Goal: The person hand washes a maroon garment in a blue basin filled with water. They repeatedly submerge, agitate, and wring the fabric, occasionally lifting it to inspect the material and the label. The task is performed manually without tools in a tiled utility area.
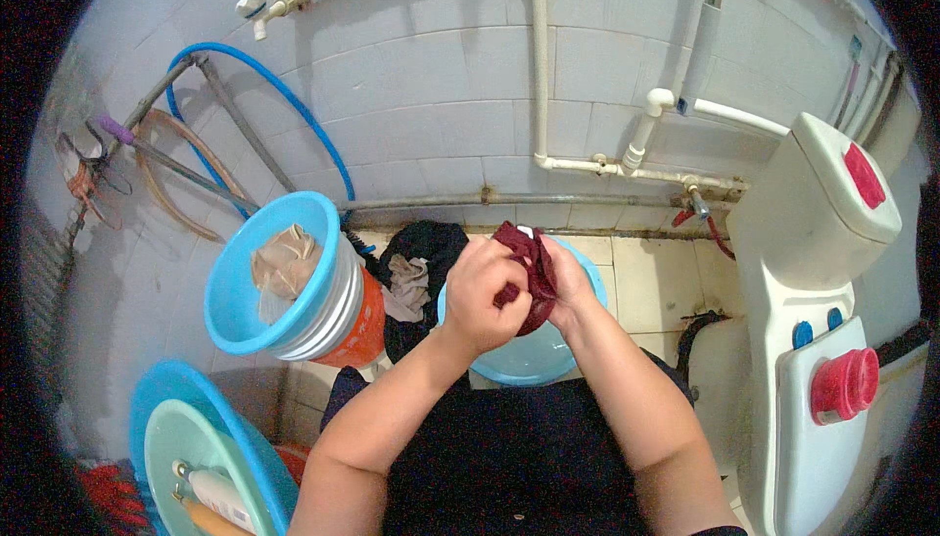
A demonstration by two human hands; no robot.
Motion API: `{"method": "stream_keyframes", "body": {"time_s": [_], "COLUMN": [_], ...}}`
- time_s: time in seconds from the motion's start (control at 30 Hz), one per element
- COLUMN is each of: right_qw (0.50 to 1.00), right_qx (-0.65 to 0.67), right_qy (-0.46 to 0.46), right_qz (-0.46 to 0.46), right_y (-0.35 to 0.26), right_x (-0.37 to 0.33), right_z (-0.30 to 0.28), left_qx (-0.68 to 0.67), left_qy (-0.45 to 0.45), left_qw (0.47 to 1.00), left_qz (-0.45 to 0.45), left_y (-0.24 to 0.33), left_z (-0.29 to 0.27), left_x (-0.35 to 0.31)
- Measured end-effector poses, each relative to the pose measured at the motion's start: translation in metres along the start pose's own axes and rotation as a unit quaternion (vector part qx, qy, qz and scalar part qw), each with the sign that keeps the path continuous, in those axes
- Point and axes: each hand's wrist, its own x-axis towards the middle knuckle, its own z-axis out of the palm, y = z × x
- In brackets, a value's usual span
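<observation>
My left hand (482, 293) clenches, my right hand (572, 286) cups, a crumpled dark-maroon cloth (537, 277) — held over the round light-blue plastic basin (529, 362), toward its twelve o'clock; a round sky-blue plastic tub (235, 311) sits at nine.

Forearms (403, 401) angled inward, left hand (485, 291) clenched, right hand (570, 289) cupped just beside it, right fingertips hard to make out

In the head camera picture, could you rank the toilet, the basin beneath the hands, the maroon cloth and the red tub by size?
1. Toilet
2. Basin, partly covered
3. Unsure: maroon cloth and red tub look similar; the left hand hides some cloth.
</observation>
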Motion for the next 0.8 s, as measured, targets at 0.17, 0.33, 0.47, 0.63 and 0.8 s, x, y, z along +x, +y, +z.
{"method": "stream_keyframes", "body": {"time_s": [0.17, 0.33, 0.47, 0.63, 0.8], "right_qw": [0.994, 0.997, 0.994, 0.995, 0.989], "right_qx": [-0.061, -0.08, -0.01, -0.043, -0.12], "right_qy": [-0.019, -0.012, -0.068, -0.078, -0.087], "right_qz": [0.091, -0.02, 0.086, 0.037, -0.027], "right_y": [-0.006, -0.013, -0.019, -0.015, -0.027], "right_x": [-0.002, 0.007, 0.007, 0.014, 0.007], "right_z": [-0.007, -0.008, -0.014, -0.026, -0.017], "left_qx": [0.023, 0.03, 0.021, 0.062, 0.08], "left_qy": [-0.093, -0.031, -0.012, -0.025, -0.16], "left_qw": [0.992, 0.992, 0.997, 0.998, 0.981], "left_qz": [0.084, 0.118, 0.077, 0.021, 0.071], "left_y": [0.008, 0.002, -0.003, 0.002, 0.0], "left_z": [0.004, 0.01, 0.008, 0.004, -0.002], "left_x": [0.003, -0.002, -0.01, -0.005, -0.001]}}
